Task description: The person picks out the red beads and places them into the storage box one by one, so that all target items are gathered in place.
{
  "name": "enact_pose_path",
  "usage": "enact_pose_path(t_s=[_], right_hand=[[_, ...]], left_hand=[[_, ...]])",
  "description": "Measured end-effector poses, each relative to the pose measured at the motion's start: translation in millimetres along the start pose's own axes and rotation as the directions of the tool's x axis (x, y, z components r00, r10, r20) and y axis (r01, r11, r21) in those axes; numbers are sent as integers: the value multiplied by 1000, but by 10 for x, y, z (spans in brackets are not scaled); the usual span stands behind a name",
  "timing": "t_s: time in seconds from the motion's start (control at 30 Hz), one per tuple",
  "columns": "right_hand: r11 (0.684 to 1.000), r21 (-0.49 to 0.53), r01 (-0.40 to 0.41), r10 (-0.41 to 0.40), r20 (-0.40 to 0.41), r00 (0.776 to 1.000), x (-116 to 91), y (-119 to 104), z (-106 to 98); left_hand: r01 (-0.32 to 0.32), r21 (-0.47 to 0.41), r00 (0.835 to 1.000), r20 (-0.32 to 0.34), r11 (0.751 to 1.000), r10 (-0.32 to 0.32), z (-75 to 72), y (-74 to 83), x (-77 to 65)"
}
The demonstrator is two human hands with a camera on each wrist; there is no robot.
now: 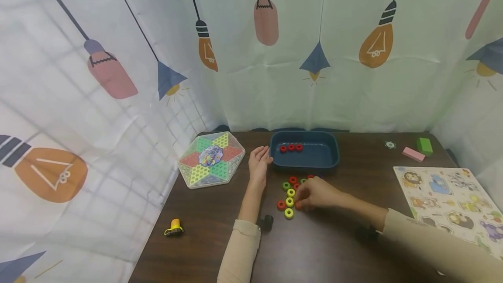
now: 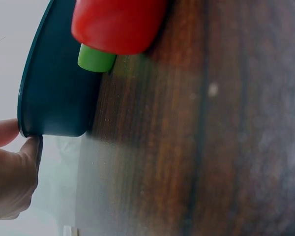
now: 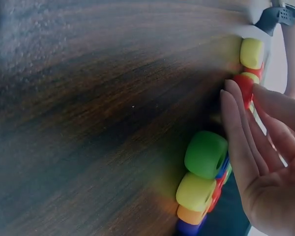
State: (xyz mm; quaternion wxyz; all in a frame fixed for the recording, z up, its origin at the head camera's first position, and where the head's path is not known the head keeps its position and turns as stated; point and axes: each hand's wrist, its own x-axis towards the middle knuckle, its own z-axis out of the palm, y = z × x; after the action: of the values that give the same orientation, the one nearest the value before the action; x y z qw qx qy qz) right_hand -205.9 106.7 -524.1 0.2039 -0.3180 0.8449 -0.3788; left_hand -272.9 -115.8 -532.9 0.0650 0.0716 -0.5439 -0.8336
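Observation:
My right hand (image 1: 316,194) pinches a red ring-shaped bead (image 3: 243,88) between thumb and fingers, low over the table. Around it lie several more beads, such as a yellow bead (image 1: 288,213), a red bead (image 1: 280,205) and a green bead (image 1: 286,185). In the right wrist view a larger green bead (image 3: 205,154) sits close to my fingers. At the left end of the dark blue tray (image 1: 305,168), my left hand (image 1: 258,165) has its fingertips against the outer wall by the rim, fingers relaxed. Three red beads (image 1: 291,147) stand in a row inside the tray.
On the left lie a hexagonal star-pattern board (image 1: 211,155) and a small yellow-and-black toy (image 1: 174,228). An animal puzzle board (image 1: 452,200) covers the right side, with a pink block (image 1: 414,154), a green block (image 1: 425,146) and a small round disc (image 1: 390,144) behind it.

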Motion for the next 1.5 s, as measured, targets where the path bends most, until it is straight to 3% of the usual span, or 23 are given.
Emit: enact_pose_path(t_s=[0.3, 0.43, 0.6, 0.77, 1.03, 1.27, 1.5], right_hand=[[977, 192, -91, 83, 50, 995, 0, -15, 56], [954, 266, -141, 127, 66, 990, -32, -34, 72], [932, 325, -159, 133, 100, 986, -24, -98, -5], [937, 313, -154, 130, 98, 987, 81, -256, -333], [915, 348, -203, 188, 77, 979, 418, -370, -1027], [938, 247, -242, 240, 37, 970, 798, -180, -1471], [931, 221, -291, 298, 3, 955, 1036, 85, -1602]], left_hand=[[-16, -8, 998, 58, 1000, 17, 14, 184, -110], [-33, 14, 999, 31, 999, 32, 14, 77, -71], [-9, -12, 999, 37, 1000, 9, -13, -12, 0], [3, -13, 999, 47, 1000, -3, -18, -9, 12], [-13, 31, 1000, -5, 999, 13, -7, -11, -14], [-21, 17, 1000, -13, 1000, 21, -15, -19, -10], [-19, 6, 1000, -13, 1000, 19, -1, -27, -10]])
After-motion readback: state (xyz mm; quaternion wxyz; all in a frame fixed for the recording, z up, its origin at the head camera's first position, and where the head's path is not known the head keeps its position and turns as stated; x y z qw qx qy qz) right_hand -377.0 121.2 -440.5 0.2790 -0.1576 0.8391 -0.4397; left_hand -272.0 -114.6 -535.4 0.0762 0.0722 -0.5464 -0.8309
